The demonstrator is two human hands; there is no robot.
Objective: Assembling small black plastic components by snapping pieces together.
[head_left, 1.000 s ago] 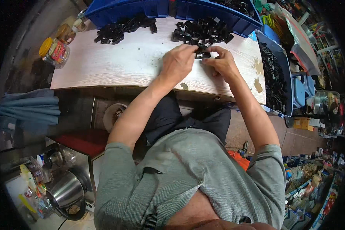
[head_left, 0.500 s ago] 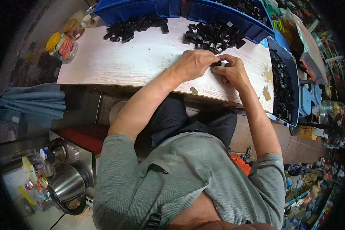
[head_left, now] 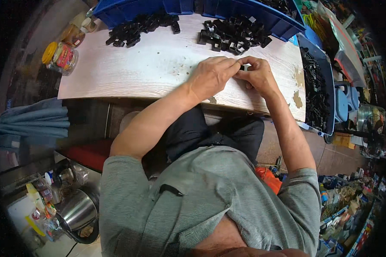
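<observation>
My left hand (head_left: 215, 73) and my right hand (head_left: 257, 76) meet over the table, both closed on one small black plastic part (head_left: 242, 67). Most of that part is hidden by my fingers. Just beyond my hands lies a pile of black plastic pieces (head_left: 233, 36), some with square openings. Farther left, a second pile of small black pieces (head_left: 139, 29) is spread on the white wood-grain table (head_left: 124, 70).
Blue bins (head_left: 146, 7) stand along the table's far edge. A blue crate (head_left: 328, 90) full of black parts stands at the right. Jars, one with a yellow lid (head_left: 49, 52), sit at the left end. A steel kettle (head_left: 78, 210) is at lower left.
The view has shifted a little. My hands stay together on the black part, with slightly altered finger positions, and less of the part shows between them.
</observation>
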